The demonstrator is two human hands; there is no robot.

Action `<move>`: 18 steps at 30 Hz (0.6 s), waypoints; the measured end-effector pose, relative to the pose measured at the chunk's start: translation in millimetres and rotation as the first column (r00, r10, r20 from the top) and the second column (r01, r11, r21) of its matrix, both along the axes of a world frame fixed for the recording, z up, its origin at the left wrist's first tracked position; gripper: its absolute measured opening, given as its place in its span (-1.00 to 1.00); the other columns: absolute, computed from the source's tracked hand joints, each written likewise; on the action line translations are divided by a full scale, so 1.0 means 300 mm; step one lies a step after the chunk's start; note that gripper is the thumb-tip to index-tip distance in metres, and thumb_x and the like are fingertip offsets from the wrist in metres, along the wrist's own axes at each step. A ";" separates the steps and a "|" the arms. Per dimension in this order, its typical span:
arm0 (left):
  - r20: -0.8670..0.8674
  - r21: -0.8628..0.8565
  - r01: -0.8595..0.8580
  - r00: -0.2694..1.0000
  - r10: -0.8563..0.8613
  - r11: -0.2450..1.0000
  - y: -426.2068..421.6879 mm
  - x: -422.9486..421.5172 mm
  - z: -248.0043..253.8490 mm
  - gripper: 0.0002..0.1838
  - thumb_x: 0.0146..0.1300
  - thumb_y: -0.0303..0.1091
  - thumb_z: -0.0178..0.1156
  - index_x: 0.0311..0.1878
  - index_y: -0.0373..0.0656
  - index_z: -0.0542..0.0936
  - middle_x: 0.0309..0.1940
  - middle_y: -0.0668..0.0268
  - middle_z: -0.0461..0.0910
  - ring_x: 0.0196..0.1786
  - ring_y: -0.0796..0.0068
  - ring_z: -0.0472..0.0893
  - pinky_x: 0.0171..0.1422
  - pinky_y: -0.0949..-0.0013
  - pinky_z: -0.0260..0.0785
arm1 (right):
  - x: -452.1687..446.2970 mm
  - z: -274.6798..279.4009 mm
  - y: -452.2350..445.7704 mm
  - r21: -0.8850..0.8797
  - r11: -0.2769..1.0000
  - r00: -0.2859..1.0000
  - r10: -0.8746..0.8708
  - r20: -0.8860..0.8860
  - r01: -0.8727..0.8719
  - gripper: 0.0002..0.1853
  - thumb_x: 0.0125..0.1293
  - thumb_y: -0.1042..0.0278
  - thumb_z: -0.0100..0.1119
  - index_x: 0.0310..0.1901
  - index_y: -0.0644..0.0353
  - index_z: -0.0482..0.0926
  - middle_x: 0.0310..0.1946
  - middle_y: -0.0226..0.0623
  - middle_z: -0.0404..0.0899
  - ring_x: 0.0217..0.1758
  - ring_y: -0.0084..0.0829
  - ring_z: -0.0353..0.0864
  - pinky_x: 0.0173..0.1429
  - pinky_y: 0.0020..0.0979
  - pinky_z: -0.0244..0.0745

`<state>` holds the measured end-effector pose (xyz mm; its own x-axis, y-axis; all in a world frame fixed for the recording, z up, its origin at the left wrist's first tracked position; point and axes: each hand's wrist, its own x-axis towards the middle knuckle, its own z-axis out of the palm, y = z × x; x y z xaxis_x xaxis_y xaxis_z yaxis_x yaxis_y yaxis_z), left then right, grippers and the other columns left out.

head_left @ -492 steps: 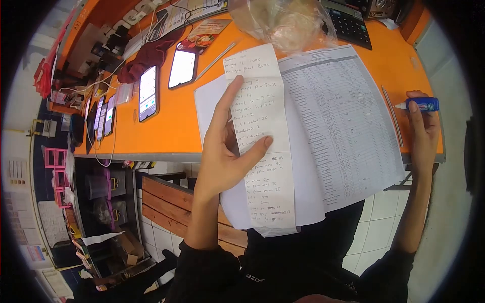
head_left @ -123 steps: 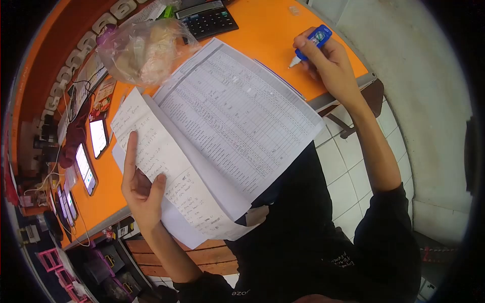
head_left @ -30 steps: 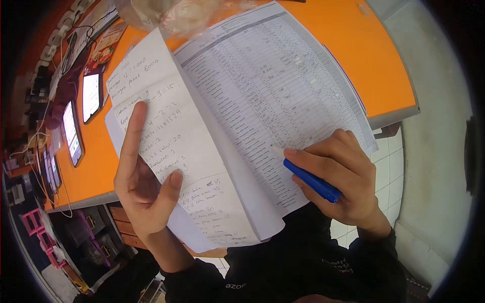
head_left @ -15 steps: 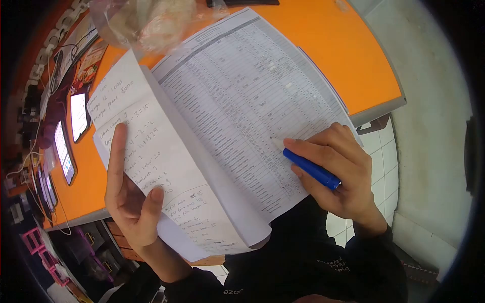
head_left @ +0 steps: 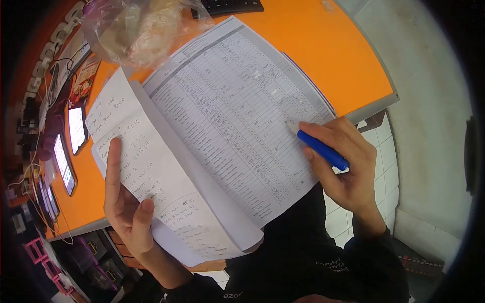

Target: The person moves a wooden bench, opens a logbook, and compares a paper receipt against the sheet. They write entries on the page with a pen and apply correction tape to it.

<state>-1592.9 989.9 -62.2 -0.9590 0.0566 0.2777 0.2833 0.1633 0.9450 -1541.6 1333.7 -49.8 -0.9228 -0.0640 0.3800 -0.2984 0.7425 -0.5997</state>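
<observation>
My left hand (head_left: 129, 202) holds the long handwritten paper strip (head_left: 166, 166), its index finger and thumb on the written face and other fingers behind. The strip overlaps the left side of the printed table sheet (head_left: 237, 116), which lies partly over the desk edge. In my right hand (head_left: 343, 161) is a blue correction pen (head_left: 323, 150), gripped like a pencil. Its white tip points at the middle right of the printed sheet; whether it touches the paper I cannot tell.
Clear plastic bags (head_left: 141, 33) and a black calculator (head_left: 230, 6) are beyond the papers on the orange desk (head_left: 343, 60). Several phones, one of them bright (head_left: 77, 129), and cables lie at the left. A metal edge (head_left: 379, 103) borders the desk.
Compared with half a second ago, the blue pen and my right hand have moved up and right over the sheet. The papers appear slightly lower and further left in view.
</observation>
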 end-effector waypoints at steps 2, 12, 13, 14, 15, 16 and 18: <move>0.000 -0.010 0.006 1.000 -0.006 1.000 -0.002 0.000 0.001 0.01 0.05 -0.28 0.32 0.59 -0.58 0.27 0.62 -0.24 0.27 0.70 -0.02 0.24 0.78 0.04 -0.08 | -0.001 -0.005 0.006 -0.024 0.999 1.000 -0.027 -0.015 0.027 -0.69 0.29 0.47 0.47 0.08 0.20 0.78 -0.25 -0.15 0.68 -0.22 -0.26 0.71 -0.18 -0.39 0.55; 0.004 -0.002 0.112 0.994 -0.112 0.994 -0.028 -0.007 0.020 0.01 -0.07 -0.41 0.16 0.58 -0.59 0.28 0.65 -0.18 0.25 0.75 0.05 0.14 0.80 0.16 -0.22 | -0.010 0.034 -0.020 -0.034 0.991 0.992 -0.126 0.007 0.126 -0.71 0.35 0.61 0.36 0.10 0.25 0.74 -0.23 -0.16 0.71 -0.25 -0.36 0.67 -0.14 -0.45 0.50; -0.002 0.000 0.146 0.989 -0.146 0.989 -0.035 -0.010 0.029 0.03 -0.13 -0.45 0.11 0.59 -0.57 0.29 0.65 -0.14 0.26 0.76 0.09 0.12 0.80 0.19 -0.23 | -0.011 0.041 -0.029 0.002 0.989 0.989 -0.148 0.019 0.148 -0.72 0.38 0.60 0.35 0.10 0.24 0.74 -0.21 -0.18 0.72 -0.22 -0.38 0.68 -0.12 -0.45 0.51; -0.003 0.025 0.196 0.981 -0.196 0.980 -0.039 -0.011 0.038 0.02 -0.12 -0.49 0.06 0.60 -0.55 0.28 0.65 -0.13 0.26 0.76 0.09 0.12 0.80 0.19 -0.24 | -0.006 0.040 -0.038 0.046 0.983 0.983 -0.180 0.026 0.178 -0.73 0.40 0.59 0.33 0.10 0.24 0.74 -0.19 -0.20 0.73 -0.19 -0.40 0.69 -0.09 -0.44 0.52; -0.010 0.070 0.215 0.977 -0.215 0.974 -0.030 -0.017 0.042 0.04 -0.15 -0.52 0.02 0.61 -0.52 0.28 0.65 -0.12 0.26 0.76 0.10 0.11 0.80 0.19 -0.25 | -0.010 0.028 -0.037 0.025 0.990 0.990 -0.138 0.028 0.137 -0.73 0.40 0.59 0.33 0.10 0.24 0.74 -0.19 -0.20 0.73 -0.19 -0.40 0.69 -0.09 -0.44 0.52; 0.006 0.104 0.230 0.973 -0.232 0.968 -0.034 -0.017 0.044 0.03 -0.14 -0.51 0.00 0.61 -0.51 0.28 0.65 -0.12 0.26 0.76 0.10 0.11 0.80 0.20 -0.23 | -0.012 0.018 -0.032 0.036 0.988 0.989 -0.150 0.004 0.149 -0.75 0.44 0.55 0.31 0.11 0.22 0.75 -0.17 -0.21 0.73 -0.15 -0.42 0.69 -0.05 -0.46 0.52; 0.014 0.158 0.273 0.960 -0.279 0.949 -0.045 -0.025 0.041 0.02 -0.12 -0.49 -0.02 0.62 -0.51 0.28 0.64 -0.13 0.26 0.74 0.09 0.15 0.78 0.21 -0.17 | -0.011 0.014 -0.031 0.047 0.988 0.989 -0.149 -0.025 0.150 -0.77 0.48 0.51 0.30 0.11 0.21 0.75 -0.15 -0.23 0.74 -0.11 -0.44 0.70 -0.01 -0.47 0.52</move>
